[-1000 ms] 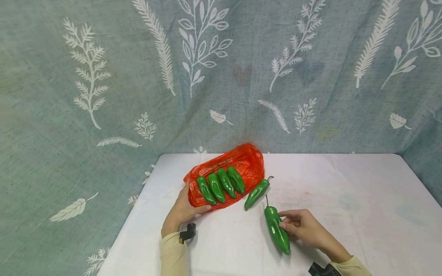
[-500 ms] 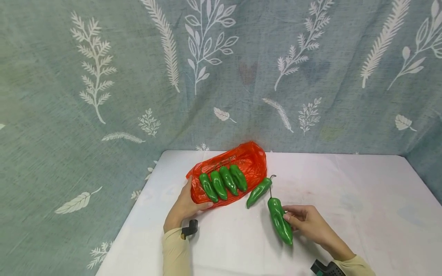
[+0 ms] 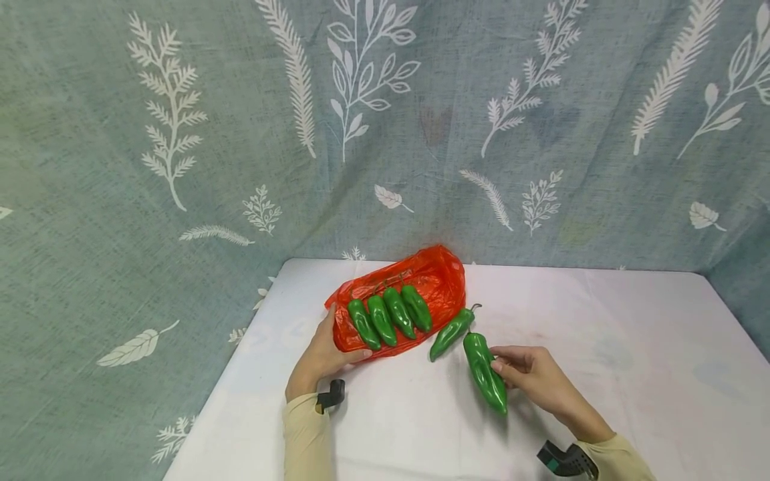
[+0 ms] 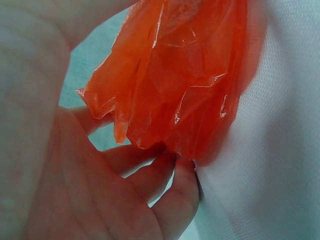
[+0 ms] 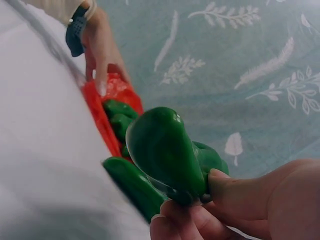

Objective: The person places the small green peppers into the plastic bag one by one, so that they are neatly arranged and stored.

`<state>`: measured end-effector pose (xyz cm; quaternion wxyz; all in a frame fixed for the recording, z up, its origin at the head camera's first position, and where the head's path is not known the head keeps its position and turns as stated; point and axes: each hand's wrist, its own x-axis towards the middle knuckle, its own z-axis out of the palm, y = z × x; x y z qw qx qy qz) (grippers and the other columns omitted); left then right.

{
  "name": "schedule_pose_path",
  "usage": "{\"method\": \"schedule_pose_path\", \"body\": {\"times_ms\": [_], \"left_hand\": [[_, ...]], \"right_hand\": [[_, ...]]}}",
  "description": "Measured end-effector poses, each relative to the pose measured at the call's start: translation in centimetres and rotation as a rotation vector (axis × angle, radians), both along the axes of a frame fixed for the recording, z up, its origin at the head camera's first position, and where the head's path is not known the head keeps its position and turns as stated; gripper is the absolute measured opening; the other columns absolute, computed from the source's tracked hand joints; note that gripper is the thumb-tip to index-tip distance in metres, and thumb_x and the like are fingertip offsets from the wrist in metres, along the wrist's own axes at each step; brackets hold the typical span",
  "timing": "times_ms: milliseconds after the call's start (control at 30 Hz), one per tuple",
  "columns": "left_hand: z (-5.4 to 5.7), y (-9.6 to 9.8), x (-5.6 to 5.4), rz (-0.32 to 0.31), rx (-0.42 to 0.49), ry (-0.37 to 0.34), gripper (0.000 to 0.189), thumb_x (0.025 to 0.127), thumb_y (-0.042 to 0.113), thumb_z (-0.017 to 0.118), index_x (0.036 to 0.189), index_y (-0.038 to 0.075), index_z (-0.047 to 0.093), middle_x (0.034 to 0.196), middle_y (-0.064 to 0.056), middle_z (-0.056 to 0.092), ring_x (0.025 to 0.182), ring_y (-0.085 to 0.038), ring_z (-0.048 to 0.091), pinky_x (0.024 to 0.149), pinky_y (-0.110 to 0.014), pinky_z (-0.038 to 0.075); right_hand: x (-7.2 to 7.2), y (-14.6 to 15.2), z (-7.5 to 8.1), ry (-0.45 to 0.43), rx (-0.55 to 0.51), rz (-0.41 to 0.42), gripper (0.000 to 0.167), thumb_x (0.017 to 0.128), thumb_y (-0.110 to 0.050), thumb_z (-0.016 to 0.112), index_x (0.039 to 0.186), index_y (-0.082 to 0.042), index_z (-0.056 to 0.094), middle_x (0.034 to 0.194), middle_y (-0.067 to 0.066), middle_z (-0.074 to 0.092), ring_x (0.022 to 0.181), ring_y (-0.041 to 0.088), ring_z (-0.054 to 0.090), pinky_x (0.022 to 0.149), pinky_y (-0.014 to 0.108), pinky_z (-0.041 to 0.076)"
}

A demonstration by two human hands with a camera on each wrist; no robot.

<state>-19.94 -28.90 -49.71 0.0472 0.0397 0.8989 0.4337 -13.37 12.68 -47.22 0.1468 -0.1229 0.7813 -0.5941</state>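
Note:
My right hand [image 3: 532, 377] pinches a large green chili pepper [image 3: 484, 374] between thumb and fingers, its tip pointing toward me. In the right wrist view this pepper [image 5: 160, 150] looms in front, lifted over the white table. My left hand [image 3: 325, 357] grips the near left end of a red plastic bag [image 3: 438, 284], thumb along its front edge. Seen from the left wrist, curled fingers [image 4: 175, 200] reach under the crinkled bag [image 4: 175, 95]. Several green peppers [image 3: 381, 317] lie side by side in the bag. Another pepper [image 3: 451, 334] lies beside the bag's right edge.
The white-covered table [image 3: 601, 347] extends right of the bag and toward me. A grey-green curtain [image 3: 385, 200] with white leaf prints hangs right behind the table and along its left side.
My right hand has moved the held pepper away from me, up close to the pepper beside the bag. The left hand stays on the bag. The head view has shifted slightly.

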Motion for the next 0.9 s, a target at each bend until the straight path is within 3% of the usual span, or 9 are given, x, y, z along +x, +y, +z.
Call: {"method": "schedule_pose_path", "body": {"times_ms": [400,900], "left_hand": [[0.0,0.0,0.0,0.006,-0.003,0.005,0.122,0.068,0.038,0.097,0.162,0.024,0.021,0.152,-0.004,0.049,0.144,-0.030,0.046,0.123,-0.058,0.035],[0.0,0.0,0.0,0.009,0.004,-0.008,0.125,0.068,0.037,0.097,0.163,0.025,0.018,0.155,-0.005,0.046,0.146,-0.031,0.043,0.125,-0.059,0.033]], "right_hand": [[-1.5,-0.5,1.7,0.013,0.021,-0.064,0.045,0.101,-0.020,0.067,0.135,0.009,0.062,0.123,0.024,0.073,0.092,0.004,0.073,0.076,0.026,0.063],[-3.5,-0.8,2.6,0.045,0.010,-0.125,0.041,0.101,-0.015,0.067,0.133,0.010,0.063,0.125,0.027,0.071,0.089,0.001,0.073,0.076,0.023,0.063]]}}
